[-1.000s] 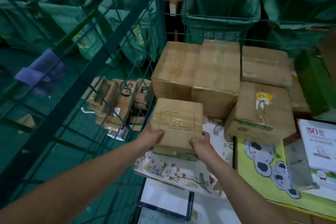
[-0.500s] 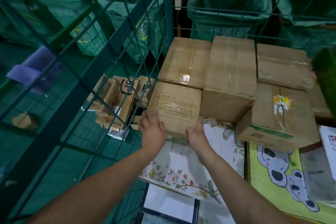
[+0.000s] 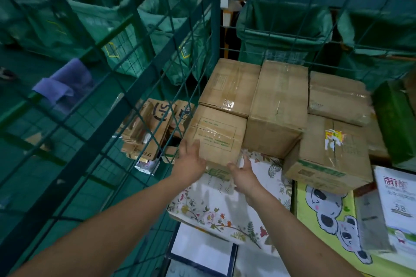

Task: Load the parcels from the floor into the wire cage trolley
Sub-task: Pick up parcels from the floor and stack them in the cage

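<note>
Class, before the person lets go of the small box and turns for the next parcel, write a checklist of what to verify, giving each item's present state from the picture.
1. The small box is inside the wire cage: ok.
2. It sits against the taped box behind it and the tall box beside it: ok.
3. Its base rests fully on the floral box: cannot tell, the hands hide the near edge.
4. The left hand has its fingers straight on the box top, not curled round it: ok.
5. The right hand is clear of the box: cannot tell.
</note>
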